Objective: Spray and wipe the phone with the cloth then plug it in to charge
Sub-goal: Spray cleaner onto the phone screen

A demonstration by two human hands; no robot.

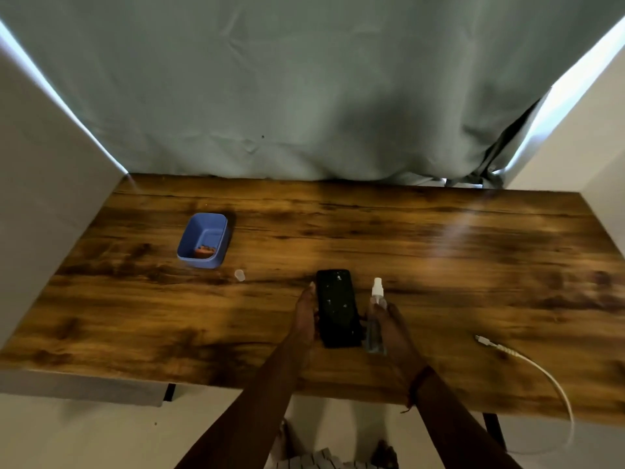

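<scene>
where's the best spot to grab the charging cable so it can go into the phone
Grip the charging cable just behind its plug end, on the ribbed collar, coming from above with the right hand. That end lies flat on the table, tip pointing left toward the phone, so a short pinch there likely keeps the plug steerable.

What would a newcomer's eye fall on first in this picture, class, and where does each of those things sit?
Two bare hands meet at the middle of the wooden table: the left hand steadies a black phone speckled with droplets, and the right hand grips a clear spray bottle beside it. A blue tub sits far left, and a white charging cable trails off the right edge.
</scene>
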